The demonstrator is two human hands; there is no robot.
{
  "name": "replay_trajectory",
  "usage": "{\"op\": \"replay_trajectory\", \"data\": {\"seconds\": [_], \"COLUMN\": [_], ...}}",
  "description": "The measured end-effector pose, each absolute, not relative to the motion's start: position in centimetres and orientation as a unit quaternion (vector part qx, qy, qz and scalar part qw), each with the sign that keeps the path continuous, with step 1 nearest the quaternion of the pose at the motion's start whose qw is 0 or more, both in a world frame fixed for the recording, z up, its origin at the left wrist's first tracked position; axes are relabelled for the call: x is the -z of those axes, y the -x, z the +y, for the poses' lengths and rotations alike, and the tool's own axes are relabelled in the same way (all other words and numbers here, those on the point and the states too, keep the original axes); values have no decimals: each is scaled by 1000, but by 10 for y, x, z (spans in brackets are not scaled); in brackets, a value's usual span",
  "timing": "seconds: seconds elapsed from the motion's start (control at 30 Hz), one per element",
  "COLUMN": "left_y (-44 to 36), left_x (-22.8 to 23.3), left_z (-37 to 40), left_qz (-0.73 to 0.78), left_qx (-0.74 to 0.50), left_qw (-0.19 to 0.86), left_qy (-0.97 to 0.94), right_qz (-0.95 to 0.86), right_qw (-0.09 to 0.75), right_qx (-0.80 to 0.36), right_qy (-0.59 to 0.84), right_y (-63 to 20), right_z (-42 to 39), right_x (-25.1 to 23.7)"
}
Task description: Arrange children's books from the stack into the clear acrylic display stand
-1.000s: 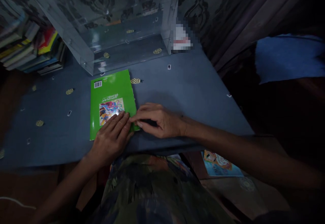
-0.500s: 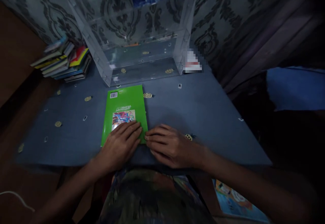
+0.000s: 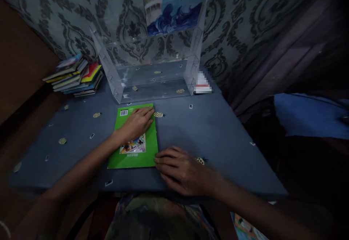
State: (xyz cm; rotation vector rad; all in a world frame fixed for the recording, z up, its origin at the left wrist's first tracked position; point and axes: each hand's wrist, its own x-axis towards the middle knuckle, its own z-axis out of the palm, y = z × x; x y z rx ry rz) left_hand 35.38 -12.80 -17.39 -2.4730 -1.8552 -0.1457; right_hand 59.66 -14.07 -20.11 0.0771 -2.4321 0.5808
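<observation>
- Left hand [image 3: 137,123]: lies palm-down, fingers spread, flat on far half of green book [image 3: 133,149], fingertips near far edge by the barcode. Open, pressing, not gripping. 1 s ago it sat on the near half, beside the other hand; since then it has slid away from the body along the cover.
- Green book: flat on blue table [image 3: 218,123], back cover up, far edge just in front of clear acrylic stand [image 3: 152,69]. Position on table looks unchanged vs. earlier frames; apparent shift is mostly camera tilt (view has pitched up, more wall visible).
- Right hand [image 3: 181,169]: palm-down on table, open, fingertips touching near-right corner of book. Holds nothing. 0.5 s ago it was in much the same spot, so it acts as the fixed stop while the other hand travels.
- Meaning, as judged: book is pinned at two separate points, near corner and far half, not lifted. Sliding stroke along the cover reads as smoothing or squaring the book against the table.
- Surroundings, L to R: stack of books [image 3: 75,76] at far left, well apart from hands; acrylic stand at centre back; patterned wall [image 3: 245,22] behind; blue cloth [image 3: 308,114] at far right, off the table.
</observation>
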Motion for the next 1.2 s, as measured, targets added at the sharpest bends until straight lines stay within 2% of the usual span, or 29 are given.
{"op": "replay_trajectory", "data": {"seconds": [0.43,0.67,0.9,1.2], "left_y": [-343,-339,-310,-288], "left_x": [188,193,198,204], "left_z": [-119,-120,-120,-127], "left_qz": [-587,-581,-546,-555], "left_qx": [122,146,172,202], "left_qw": [21,3,-54,-41], "left_qy": [800,801,818,806], "right_qz": [-914,-937,-937,-932], "right_qw": [318,260,242,217], "right_qx": [-251,-222,-191,-200], "right_qy": [-7,68,164,211], "right_y": [-592,-574,-534,-508], "right_z": [-137,-112,-64,-36], "right_x": [202,206,221,227]}}
